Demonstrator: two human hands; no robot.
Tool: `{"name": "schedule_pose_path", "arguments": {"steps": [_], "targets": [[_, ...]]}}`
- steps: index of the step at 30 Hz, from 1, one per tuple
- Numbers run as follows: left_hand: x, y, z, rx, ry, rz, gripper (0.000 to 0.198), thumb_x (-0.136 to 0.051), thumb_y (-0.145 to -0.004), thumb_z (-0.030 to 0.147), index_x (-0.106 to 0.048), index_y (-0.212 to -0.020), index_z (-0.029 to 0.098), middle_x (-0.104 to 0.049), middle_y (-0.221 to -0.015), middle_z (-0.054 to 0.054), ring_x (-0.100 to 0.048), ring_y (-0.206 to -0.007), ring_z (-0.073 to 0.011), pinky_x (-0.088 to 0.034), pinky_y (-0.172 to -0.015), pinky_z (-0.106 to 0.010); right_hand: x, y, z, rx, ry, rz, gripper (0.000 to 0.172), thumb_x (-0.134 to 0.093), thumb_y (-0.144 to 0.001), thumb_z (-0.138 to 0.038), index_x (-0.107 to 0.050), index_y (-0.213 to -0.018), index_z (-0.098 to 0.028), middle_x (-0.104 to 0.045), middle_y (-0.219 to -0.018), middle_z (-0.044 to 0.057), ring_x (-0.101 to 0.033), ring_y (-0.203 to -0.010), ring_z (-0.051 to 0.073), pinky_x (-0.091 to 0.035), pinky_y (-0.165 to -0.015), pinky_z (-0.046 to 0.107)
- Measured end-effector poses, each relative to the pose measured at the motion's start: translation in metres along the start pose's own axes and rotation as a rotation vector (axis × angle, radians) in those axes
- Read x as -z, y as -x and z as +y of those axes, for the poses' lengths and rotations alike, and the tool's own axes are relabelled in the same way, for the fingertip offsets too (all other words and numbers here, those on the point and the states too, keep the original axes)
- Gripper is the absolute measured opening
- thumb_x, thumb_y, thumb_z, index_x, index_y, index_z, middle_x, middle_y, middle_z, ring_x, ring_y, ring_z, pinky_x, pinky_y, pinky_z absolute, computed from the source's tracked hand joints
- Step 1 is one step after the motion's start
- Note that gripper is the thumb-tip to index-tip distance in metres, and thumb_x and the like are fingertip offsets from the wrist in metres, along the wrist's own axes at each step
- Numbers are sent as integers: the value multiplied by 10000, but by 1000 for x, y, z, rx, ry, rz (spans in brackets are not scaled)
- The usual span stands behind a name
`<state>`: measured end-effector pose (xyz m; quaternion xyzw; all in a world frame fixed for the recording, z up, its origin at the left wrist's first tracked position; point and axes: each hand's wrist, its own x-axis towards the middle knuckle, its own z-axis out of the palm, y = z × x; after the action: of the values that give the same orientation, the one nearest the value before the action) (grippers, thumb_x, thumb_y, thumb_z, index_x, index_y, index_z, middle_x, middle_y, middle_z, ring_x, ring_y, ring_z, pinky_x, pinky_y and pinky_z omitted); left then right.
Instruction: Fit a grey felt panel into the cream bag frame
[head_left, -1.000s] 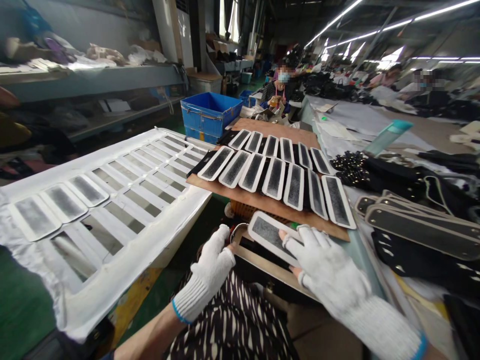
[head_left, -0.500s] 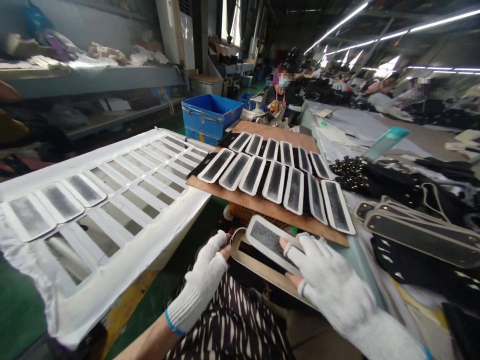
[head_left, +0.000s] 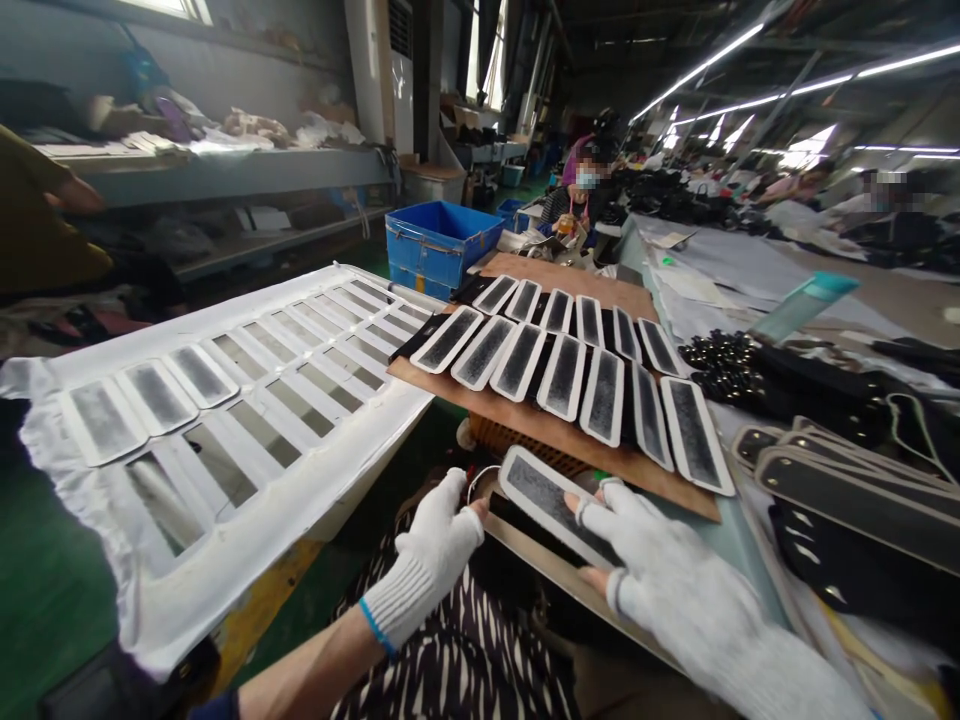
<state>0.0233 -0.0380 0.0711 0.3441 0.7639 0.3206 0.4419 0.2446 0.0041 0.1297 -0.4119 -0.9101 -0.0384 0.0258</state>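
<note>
Head view shows the right hand (head_left: 660, 565) gripping a white-edged grey oblong patch (head_left: 551, 503) over a long tan strap (head_left: 570, 580); the left hand (head_left: 442, 535) pinches the strap's end. Many patches lie on the brown board (head_left: 570, 435); three remain in the white stencil sheet (head_left: 225, 420).

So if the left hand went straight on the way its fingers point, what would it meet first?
The left hand points up and right, at the near end of the white-edged patch that the right hand holds. That patch would likely come first, then the board of patches beyond; depth is uncertain.
</note>
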Motion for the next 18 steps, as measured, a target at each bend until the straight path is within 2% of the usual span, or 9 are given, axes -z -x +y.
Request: {"name": "schedule_pose_path", "arguments": {"steps": [5,8,11,12,14,16,18], "targets": [[-1,-3,0,-44,-31,-8,366,-654,-843,415,-670,-1132,192,-707,-1202,-73,-601,-1195,-343,-387,-1084,-560,-6,6,-3,42,-33,-3,639,-797,-602,-155,-699,-1217,-300,-676,-1138,110,-697,-967,296,-629,-804,412],[1,-2,3,-48,-57,19,261,-653,-819,371,-704,-1023,215,-746,-1066,-53,-634,-1122,-359,-395,-1051,-569,-10,8,-8,39,-63,-29,662,-830,-576,-154,-708,-1208,-308,-650,-1265,119,-668,-1055,319,-600,-897,446],[4,0,7,-39,-107,46,273,-571,-818,283,-695,-1056,234,-736,-1143,-66,-609,-1176,-398,-363,-1047,-583,-5,4,-12,55,-101,-211,649,-846,-624,-225,-687,-1248,-301,-600,-1379,104,-595,-1177,361,-519,-1017,523],[5,1,9,-36,-127,35,278,-539,-826,263,-685,-1060,227,-737,-1131,-75,-626,-1155,-386,-364,-1042,-573,-2,1,-13,53,-115,-291,644,-839,-653,-262,-672,-1275,-292,-591,-1393,104,-569,-1208,375,-490,-1042,548],[6,4,12,-29,-157,-18,247,-497,-840,235,-662,-1023,216,-757,-979,-57,-697,-994,-330,-369,-1032,-542,3,-5,-13,31,-139,-419,642,-815,-709,-319,-639,-1325,-269,-566,-1420,117,-530,-1246,388,-444,-1074,572],[8,5,15,-10,-169,-69,199,-494,-838,230,-633,-981,221,-739,-811,5,-718,-798,-261,-342,-1038,-542,5,-11,-10,3,-155,-458,650,-799,-741,-348,-612,-1356,-250,-527,-1450,132,-504,-1267,381,-421,-1091,554],[9,5,17,-11,-178,-92,164,-499,-833,230,-609,-954,227,-723,-781,45,-707,-725,-222,-303,-1047,-560,5,-15,-7,1,-167,-442,664,-813,-732,-370,-613,-1352,-245,-512,-1452,139,-499,-1261,371,-418,-1088,530]]}}
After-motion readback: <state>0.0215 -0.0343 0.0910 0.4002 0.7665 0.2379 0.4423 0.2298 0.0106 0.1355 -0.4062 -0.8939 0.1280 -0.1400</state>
